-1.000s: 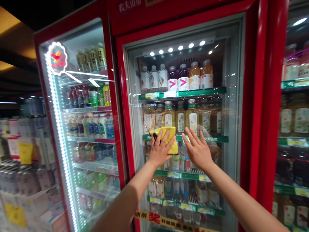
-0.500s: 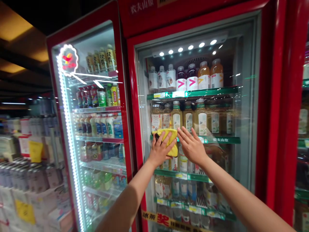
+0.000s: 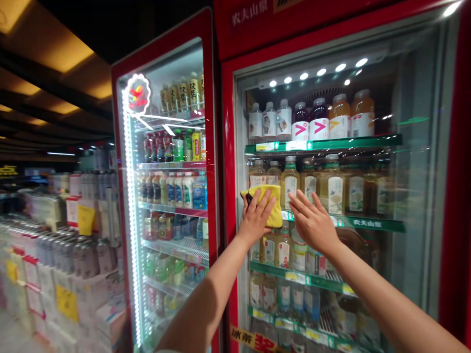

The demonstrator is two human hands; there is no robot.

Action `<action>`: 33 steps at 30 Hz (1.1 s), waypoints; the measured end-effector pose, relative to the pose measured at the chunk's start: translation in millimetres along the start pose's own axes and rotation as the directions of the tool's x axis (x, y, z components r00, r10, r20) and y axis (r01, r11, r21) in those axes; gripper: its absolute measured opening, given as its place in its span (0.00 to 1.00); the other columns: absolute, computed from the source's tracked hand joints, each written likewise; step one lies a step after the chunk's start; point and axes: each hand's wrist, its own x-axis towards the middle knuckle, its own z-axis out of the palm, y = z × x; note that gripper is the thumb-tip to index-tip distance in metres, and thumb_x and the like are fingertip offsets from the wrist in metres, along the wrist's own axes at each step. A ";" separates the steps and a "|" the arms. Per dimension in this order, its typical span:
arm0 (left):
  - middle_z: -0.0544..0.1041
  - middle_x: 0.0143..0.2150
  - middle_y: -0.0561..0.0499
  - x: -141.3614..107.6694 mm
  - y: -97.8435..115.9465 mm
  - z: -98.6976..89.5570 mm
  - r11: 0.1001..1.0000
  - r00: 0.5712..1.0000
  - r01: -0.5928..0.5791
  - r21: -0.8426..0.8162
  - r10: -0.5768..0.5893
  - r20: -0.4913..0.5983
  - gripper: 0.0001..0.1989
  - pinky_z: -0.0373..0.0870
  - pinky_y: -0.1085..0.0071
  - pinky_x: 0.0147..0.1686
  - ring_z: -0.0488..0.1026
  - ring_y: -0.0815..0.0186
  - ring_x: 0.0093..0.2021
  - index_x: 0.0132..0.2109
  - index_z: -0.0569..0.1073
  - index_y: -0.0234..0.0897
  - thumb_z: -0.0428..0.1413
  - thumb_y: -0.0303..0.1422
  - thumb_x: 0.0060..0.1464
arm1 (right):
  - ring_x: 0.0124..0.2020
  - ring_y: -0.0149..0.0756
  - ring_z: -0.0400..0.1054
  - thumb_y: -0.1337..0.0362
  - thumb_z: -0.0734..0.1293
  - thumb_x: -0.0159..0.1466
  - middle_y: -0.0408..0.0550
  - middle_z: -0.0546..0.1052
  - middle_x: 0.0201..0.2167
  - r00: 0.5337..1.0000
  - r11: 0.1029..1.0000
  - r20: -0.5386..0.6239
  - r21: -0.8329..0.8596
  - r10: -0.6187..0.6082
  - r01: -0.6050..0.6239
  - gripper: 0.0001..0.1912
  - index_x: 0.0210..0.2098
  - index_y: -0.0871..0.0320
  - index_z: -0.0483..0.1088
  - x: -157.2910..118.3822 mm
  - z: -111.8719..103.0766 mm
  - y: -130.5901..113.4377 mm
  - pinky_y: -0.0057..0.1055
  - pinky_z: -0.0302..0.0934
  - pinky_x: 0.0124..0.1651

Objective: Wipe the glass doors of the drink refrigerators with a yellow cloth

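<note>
My left hand [image 3: 256, 215] holds a yellow cloth [image 3: 274, 212] flat against the glass door [image 3: 415, 186] of a red drinks fridge. Its fingers are spread over the cloth, which has a dark edge and a dark patch at its left corner. Just to the right, my right hand [image 3: 312, 220] is open, palm toward the glass, with its fingers stretched out and nothing in it. Whether its palm touches the glass cannot be made out. Behind the door, tea bottles [image 3: 334, 184] stand on a green-edged shelf [image 3: 379, 223] near the hands.
A second lit drinks fridge [image 3: 211, 147] with a red frame stands at the left. Farther left are stacked boxed goods [image 3: 91, 260] with yellow tags [image 3: 66, 302]. Juice bottles [image 3: 319, 120] fill the top shelf behind the glass. A gold printed strip [image 3: 253, 339] crosses the lower door.
The view has turned left, so the fridges appear farther right. Against the door, my left hand and the cloth have slid slightly left and up. My right hand has shifted left alongside them.
</note>
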 end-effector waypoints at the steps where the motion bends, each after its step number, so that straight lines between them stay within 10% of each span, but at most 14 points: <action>1: 0.53 0.77 0.41 8.9 -6.5 -4.3 0.999 0.999 0.036 -0.006 -0.036 -0.010 0.56 0.36 0.37 0.74 0.41 0.47 0.78 0.76 0.49 0.38 0.68 0.51 0.49 | 0.72 0.46 0.57 0.71 0.61 0.68 0.52 0.70 0.67 1.000 1.000 -0.002 -0.003 0.000 0.000 0.20 0.57 0.61 0.73 0.9 -0.5 -0.2 0.53 0.45 0.75; 7: 0.52 0.77 0.42 -8.6 -11.3 -7.2 0.961 0.958 0.276 -0.022 -0.277 -0.072 0.56 0.39 0.33 0.72 0.42 0.43 0.77 0.75 0.52 0.47 0.71 0.49 0.45 | 0.70 0.48 0.60 0.70 0.61 0.69 0.55 0.70 0.66 1.000 0.999 -0.004 -0.033 0.014 -0.014 0.19 0.57 0.62 0.73 -4.2 -3.4 -6.3 0.54 0.47 0.74; 12: 0.55 0.77 0.44 -24.7 -11.6 -2.4 0.995 0.995 0.099 -0.024 -0.099 -0.030 0.54 0.41 0.34 0.72 0.47 0.44 0.77 0.74 0.55 0.53 0.71 0.50 0.44 | 0.71 0.49 0.59 0.71 0.61 0.68 0.54 0.70 0.66 1.000 1.000 0.020 -0.005 -0.005 0.006 0.19 0.56 0.62 0.74 7.6 2.5 -18.6 0.54 0.49 0.74; 18: 0.49 0.78 0.40 -39.8 -24.2 -2.7 0.935 0.934 0.343 -0.085 -0.349 -0.075 0.56 0.49 0.35 0.71 0.41 0.41 0.77 0.75 0.52 0.46 0.73 0.41 0.45 | 0.72 0.50 0.57 0.70 0.61 0.69 0.55 0.67 0.68 0.999 0.999 0.043 0.035 0.011 -0.012 0.21 0.58 0.63 0.73 33.0 12.8 -38.9 0.55 0.51 0.73; 22: 0.50 0.78 0.39 -72.2 -20.8 9.8 0.956 0.963 0.261 -0.135 -0.267 -0.032 0.61 0.54 0.38 0.70 0.42 0.41 0.77 0.75 0.52 0.46 0.76 0.37 0.39 | 0.72 0.48 0.56 0.73 0.59 0.68 0.53 0.67 0.69 0.993 0.997 0.106 0.058 -0.051 0.045 0.25 0.62 0.62 0.70 39.2 21.0 -52.7 0.53 0.53 0.72; 29: 0.46 0.79 0.39 -13.3 -58.1 -7.7 0.899 0.904 0.359 -0.251 -0.402 -0.146 0.52 0.52 0.44 0.72 0.40 0.46 0.78 0.74 0.52 0.45 0.71 0.30 0.48 | 0.73 0.45 0.54 0.75 0.58 0.68 0.51 0.65 0.70 0.987 0.995 0.155 0.088 -0.052 0.039 0.29 0.67 0.58 0.66 68.3 35.8 -66.9 0.51 0.55 0.72; 33: 0.44 0.79 0.39 -31.8 -50.5 -0.7 0.897 0.911 0.351 -0.268 -0.393 -0.124 0.54 0.53 0.43 0.72 0.39 0.45 0.78 0.75 0.50 0.46 0.70 0.29 0.48 | 0.73 0.45 0.53 0.75 0.57 0.68 0.52 0.64 0.70 0.989 0.994 0.148 0.105 -0.027 0.012 0.31 0.70 0.59 0.62 68.3 42.5 -73.5 0.51 0.55 0.72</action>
